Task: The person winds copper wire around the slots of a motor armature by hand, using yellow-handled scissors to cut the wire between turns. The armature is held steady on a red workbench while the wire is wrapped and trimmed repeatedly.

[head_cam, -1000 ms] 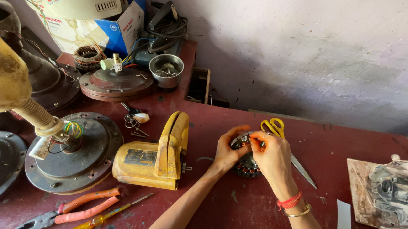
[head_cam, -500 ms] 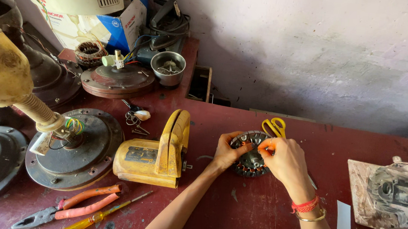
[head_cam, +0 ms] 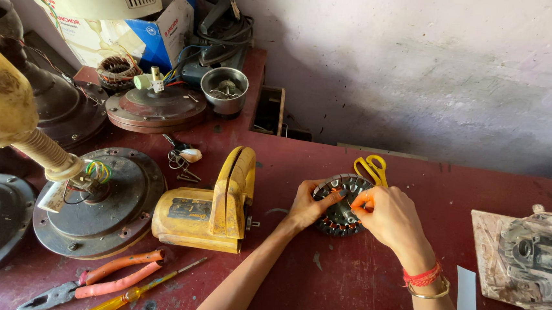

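A round dark fan stator [head_cam: 339,208] with copper windings lies on the red table [head_cam: 318,287]. My left hand [head_cam: 309,204] grips its left rim with the fingers curled over the slots. My right hand [head_cam: 393,216], wearing a red thread and a gold bangle at the wrist, pinches at the stator's right side near the centre. Yellow-handled scissors [head_cam: 371,168] lie just behind the stator, partly hidden by my right hand.
A yellow power tool [head_cam: 211,203] sits left of my hands. Red pliers [head_cam: 95,283] and a yellow screwdriver [head_cam: 140,290] lie at the front left. Fan motor housings [head_cam: 101,204], a metal bowl [head_cam: 223,90] and boxes [head_cam: 127,9] crowd the left. A grey part on paper [head_cam: 528,257] rests at right.
Both hands and the stator have settled lower on the table. The stator, first mostly covered by my fingers, now shows its slotted rim. The view has shifted slightly.
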